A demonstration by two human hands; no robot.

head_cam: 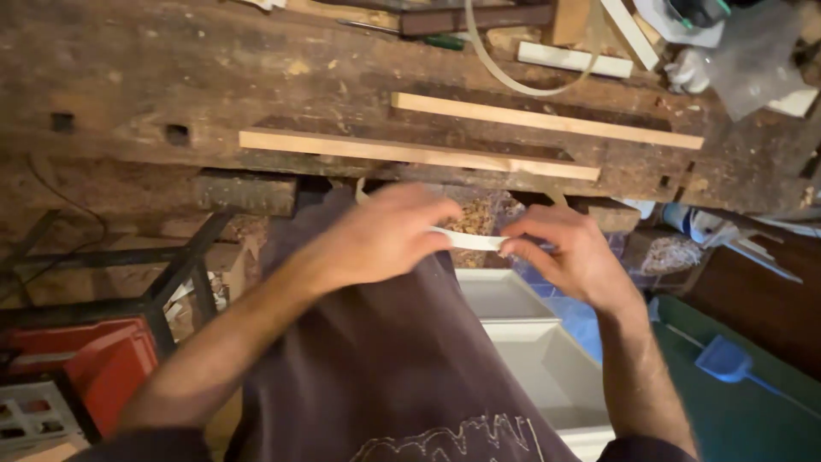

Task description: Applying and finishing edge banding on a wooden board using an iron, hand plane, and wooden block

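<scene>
Pinching a pale strip (469,240), both hands' fingers (522,246) hover below two slats (410,154) on the workbench (128,94).

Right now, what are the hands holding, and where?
A thin pale strip, pinched at its two ends: left hand on one, right hand on the other.

Head-worn view, steeply down, close over workbench (128,77) edge

Dim, warm light; hands (479,244) motion-blurred, dark corners, soft focus throughout.
</scene>
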